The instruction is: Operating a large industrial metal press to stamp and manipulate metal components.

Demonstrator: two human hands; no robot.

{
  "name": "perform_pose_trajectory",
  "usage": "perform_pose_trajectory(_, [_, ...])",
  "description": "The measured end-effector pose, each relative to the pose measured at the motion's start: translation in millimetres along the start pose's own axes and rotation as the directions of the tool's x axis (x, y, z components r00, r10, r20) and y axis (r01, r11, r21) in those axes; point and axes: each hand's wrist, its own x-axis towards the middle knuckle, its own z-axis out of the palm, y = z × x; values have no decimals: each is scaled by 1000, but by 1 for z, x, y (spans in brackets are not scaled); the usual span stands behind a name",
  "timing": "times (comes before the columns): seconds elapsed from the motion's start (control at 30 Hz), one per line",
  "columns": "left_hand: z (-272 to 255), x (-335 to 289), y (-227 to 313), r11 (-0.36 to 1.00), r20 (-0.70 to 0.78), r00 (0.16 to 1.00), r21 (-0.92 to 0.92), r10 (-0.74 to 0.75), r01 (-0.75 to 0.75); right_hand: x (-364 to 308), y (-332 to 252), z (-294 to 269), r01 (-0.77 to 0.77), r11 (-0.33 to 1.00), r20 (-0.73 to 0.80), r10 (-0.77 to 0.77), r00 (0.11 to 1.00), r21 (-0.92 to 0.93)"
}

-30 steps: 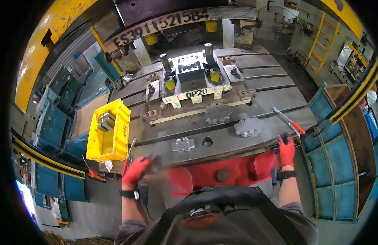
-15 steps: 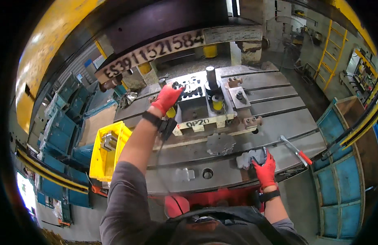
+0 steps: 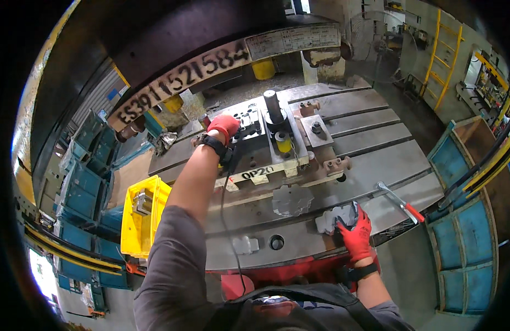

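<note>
My left hand (image 3: 226, 127), in a red glove, reaches over the left side of the die's silvery top plate (image 3: 250, 113). Its fingers are mostly hidden, so I cannot make out whether it holds anything. At the table's front right, my right hand (image 3: 355, 236), gloved in red, closes its thumb and fingers round the right edge of some flat grey metal blanks (image 3: 331, 219). A dark guide post (image 3: 273, 105) rises from the die beside the left hand. Between the hands, another flat irregular metal blank (image 3: 292, 199) lies on the slotted press table (image 3: 371, 168).
On the left stands a yellow bin (image 3: 135, 234) with metal parts inside. A smaller clear-grey piece (image 3: 245, 245) lies near a round hole in the table. A red-handled ratchet wrench (image 3: 401, 202) rests at the right edge. The upper press beam (image 3: 183, 78) hangs beyond the die.
The view has shifted slightly. My left hand sits a little farther right over the die, its fingers less visible. My right hand stays at the flat blanks.
</note>
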Motion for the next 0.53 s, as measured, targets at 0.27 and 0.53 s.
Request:
perform_pose_trajectory(0.27, [-1,24,-36,859,-273,950,-439,153,-264,0,-6,-4,-23,999,14,22,1000,38])
perform_pose_trajectory(0.53, [-53,-93,-24,201,-103,969,-968,226,-149,-3,1,1,-45,994,36,42,998,98])
